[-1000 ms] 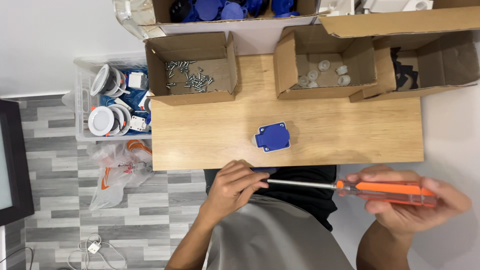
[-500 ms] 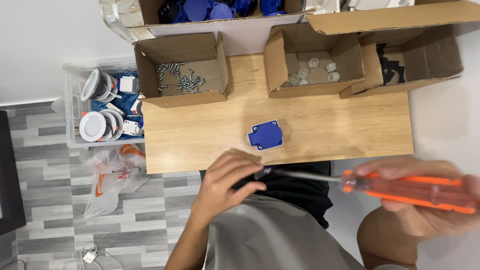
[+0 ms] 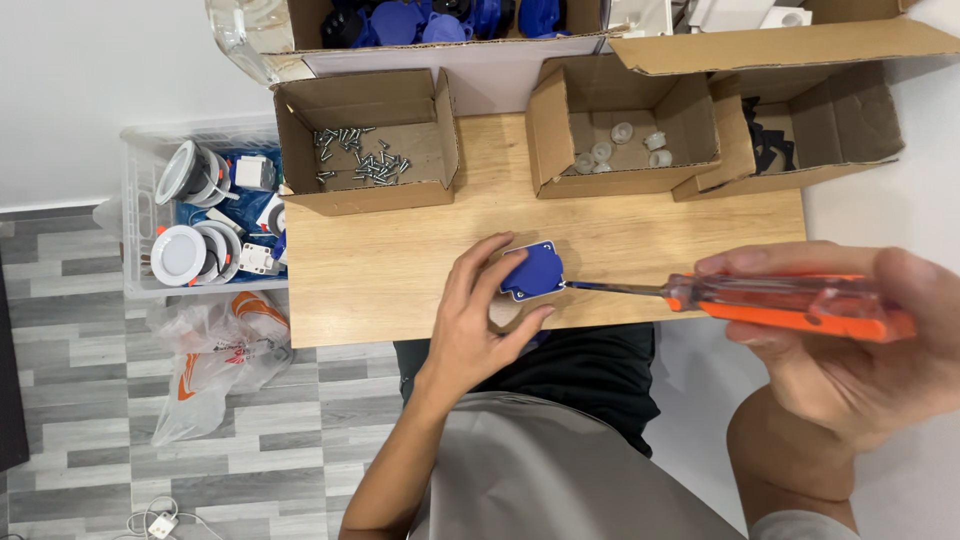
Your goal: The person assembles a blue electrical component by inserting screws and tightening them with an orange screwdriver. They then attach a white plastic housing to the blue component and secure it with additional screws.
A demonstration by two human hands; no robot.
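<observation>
The light wooden rectangular tabletop (image 3: 400, 270) runs under my hands, its near edge just above my lap, its left edge dropping to grey plank flooring. Along its far edge sit three open brown cardboard boxes: one holding loose silver screws (image 3: 365, 140), one with small white round caps (image 3: 625, 130), one with black pieces (image 3: 800, 130). Between those boxes and the near edge lies a bare strip of wood, widest to the left of my left hand. Off the left edge stands a clear plastic crate of white round fittings (image 3: 200, 215), with a crumpled plastic bag (image 3: 215, 355) below it on the floor.

My right hand (image 3: 850, 330) is wrapped shut around the orange-handled screwdriver (image 3: 790, 305), well off the right edge, its shaft reaching left to the corner of the small blue square plastic cover (image 3: 532, 271). My left hand (image 3: 480, 320) pinches that cover, fingers along its left side, thumb below, close to the near edge
</observation>
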